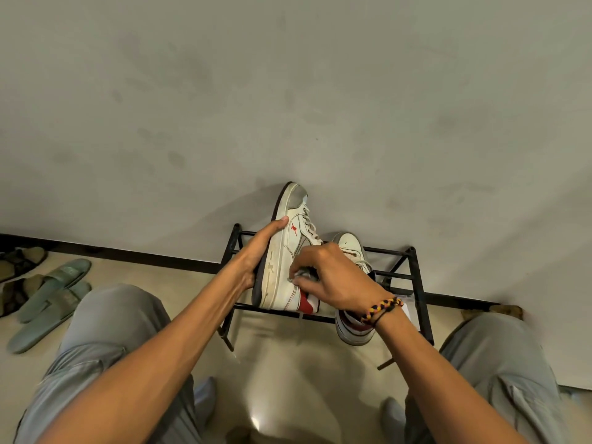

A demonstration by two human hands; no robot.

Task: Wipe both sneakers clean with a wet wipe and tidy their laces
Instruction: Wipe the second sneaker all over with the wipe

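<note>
**Sneaker cleaning: scrubbing the side of shoe one**

I'm propping the first sneaker (282, 261) on its heel on the rack (419, 283), toe pointing up the wall, so its side panel is facing me. My left hand (259, 251) is cupping it from the sole side, thumb lying up along the edge, mostly to brace it against the rubbing. My right hand (333, 277) is bunching the wipe (302, 275) in curled fingers (296, 283) and pressing it onto the side, just above the red heel patch. The wipe is looking pretty grey already. The second sneaker (352, 328) is waiting on the rack just behind my right wrist, partly hidden. Laces on both are looking untidied, so I'm guessing that part is coming later.
</note>
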